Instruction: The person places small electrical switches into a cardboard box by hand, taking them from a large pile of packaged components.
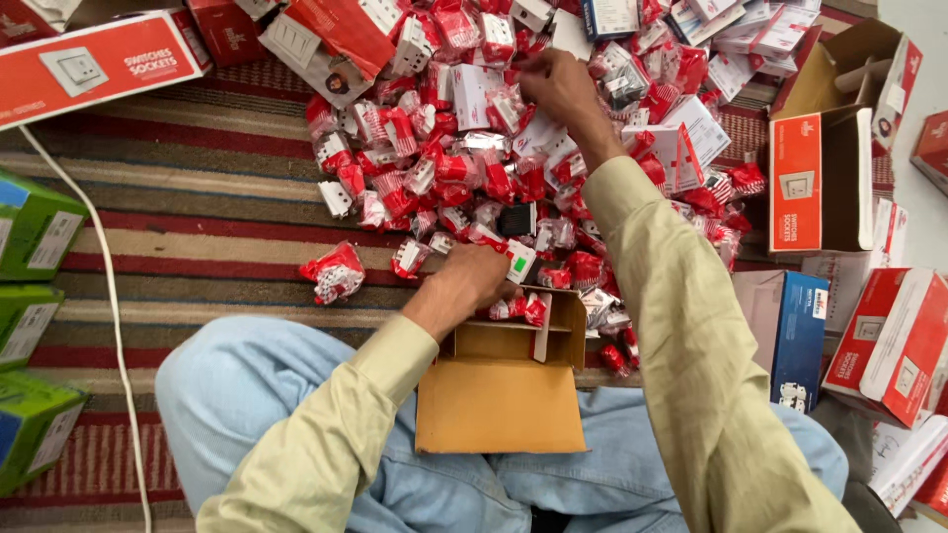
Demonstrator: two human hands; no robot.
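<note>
Reaching far forward, the right hand (558, 84) pinches with closed fingers into the heap of small packets (474, 168), glossy red-and-white wrappers crinkled around blocky plastic switches, strewn every way across the striped carpet (197, 197). The left hand (474, 281) curls around one white packet (520, 263) at the rim of an open cardboard box (504, 395). That plain brown box lies on the lap, long axis pointing away from the person, mouth toward the heap.
</note>
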